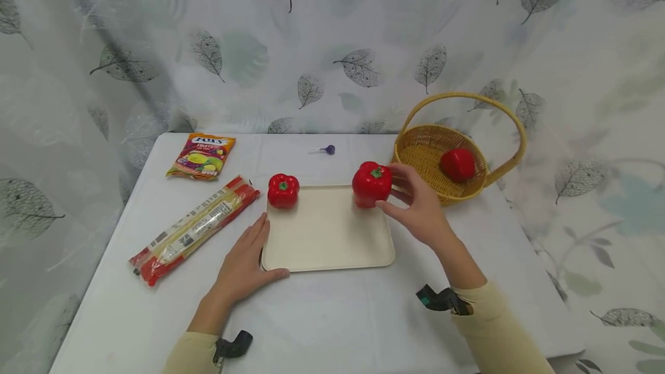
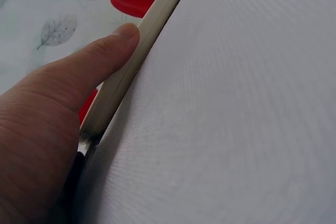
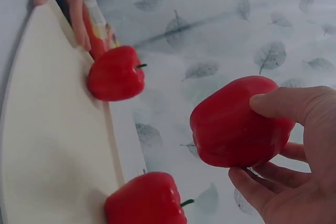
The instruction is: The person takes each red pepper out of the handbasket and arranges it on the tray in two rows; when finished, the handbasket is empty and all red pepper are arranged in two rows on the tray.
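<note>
My right hand [image 1: 419, 205] grips a red bell pepper [image 3: 241, 121] between thumb and fingers, above the back right corner of a cream tray [image 1: 327, 241]. In the right wrist view a second bell pepper [image 3: 147, 200] sits on the tray close below it; from the head the held one mostly hides it. Another bell pepper [image 1: 283, 191] stands at the tray's back left corner. My left hand [image 1: 243, 273] rests at the front left corner, fingers straight along the left side. Its thumb [image 2: 113, 51] lies against the front rim.
A wicker basket [image 1: 415, 152] with a tall handle stands at the back right, a red bell pepper [image 1: 458, 165] inside. To the left lie a long pack of noodles [image 1: 194, 229] and a Fox's candy bag [image 1: 202, 156]. A purple lollipop [image 1: 329, 149] lies behind the tray.
</note>
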A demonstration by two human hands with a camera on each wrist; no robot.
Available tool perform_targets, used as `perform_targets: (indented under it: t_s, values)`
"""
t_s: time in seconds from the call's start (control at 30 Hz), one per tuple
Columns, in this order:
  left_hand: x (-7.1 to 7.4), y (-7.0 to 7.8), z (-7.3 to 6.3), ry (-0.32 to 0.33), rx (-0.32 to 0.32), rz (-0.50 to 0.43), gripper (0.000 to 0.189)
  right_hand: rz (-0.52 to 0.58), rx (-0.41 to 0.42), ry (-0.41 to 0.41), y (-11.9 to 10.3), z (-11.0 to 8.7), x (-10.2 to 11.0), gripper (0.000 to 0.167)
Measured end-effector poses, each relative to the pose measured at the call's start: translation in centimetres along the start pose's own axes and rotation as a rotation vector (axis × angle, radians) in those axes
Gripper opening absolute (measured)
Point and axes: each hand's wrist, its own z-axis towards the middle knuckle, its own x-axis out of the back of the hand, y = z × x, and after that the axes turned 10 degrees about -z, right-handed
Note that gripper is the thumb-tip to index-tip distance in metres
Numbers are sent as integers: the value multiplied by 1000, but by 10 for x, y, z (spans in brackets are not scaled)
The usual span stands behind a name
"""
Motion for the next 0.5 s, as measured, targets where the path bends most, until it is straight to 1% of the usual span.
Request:
perform_targets:
  t_s: [0.17, 0.33, 0.5]
  values:
    - [0, 0, -1, -4, 1, 7, 132, 30, 28, -57, -12, -3, -21, 79]
    - [0, -1, 0, 2, 5, 11, 133, 77, 68, -94, -23, -6, -43, 77]
    - [0, 0, 2, -3, 11, 3, 133, 102, 76, -123, -30, -9, -64, 77]
